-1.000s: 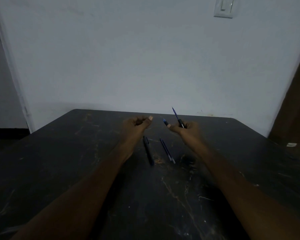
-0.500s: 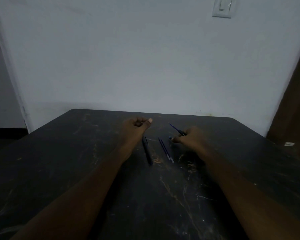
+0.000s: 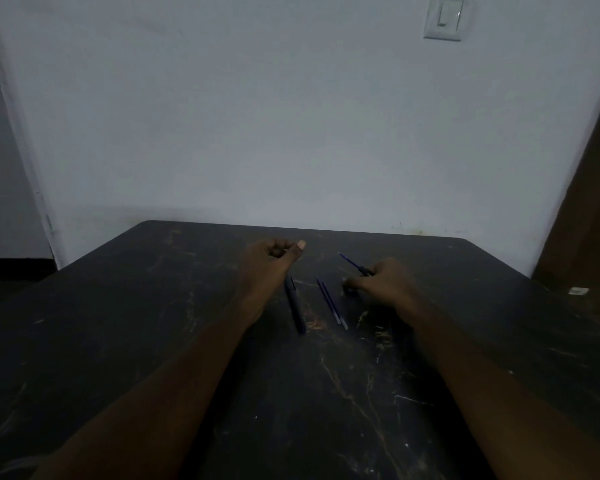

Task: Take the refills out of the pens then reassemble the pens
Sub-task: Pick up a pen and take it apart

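Holding: right hand (image 3: 388,284), lowered to the worktop (image 3: 153,323), pinches a refill (image 3: 352,262) angled up-left.
Loose refills: two refills (image 3: 331,303) just left of it, lengthwise.
Pen: dark pen (image 3: 294,301) beside left wrist.
Left hand (image 3: 274,254): curled; contents unclear.

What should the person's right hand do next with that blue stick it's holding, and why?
Probably lay the blue refill flat beside the two loose refills on the table. The right hand is low, near the surface, still pinching the refill by a dark piece, and those two already lie together right of the dark pen. The left hand is curled shut.
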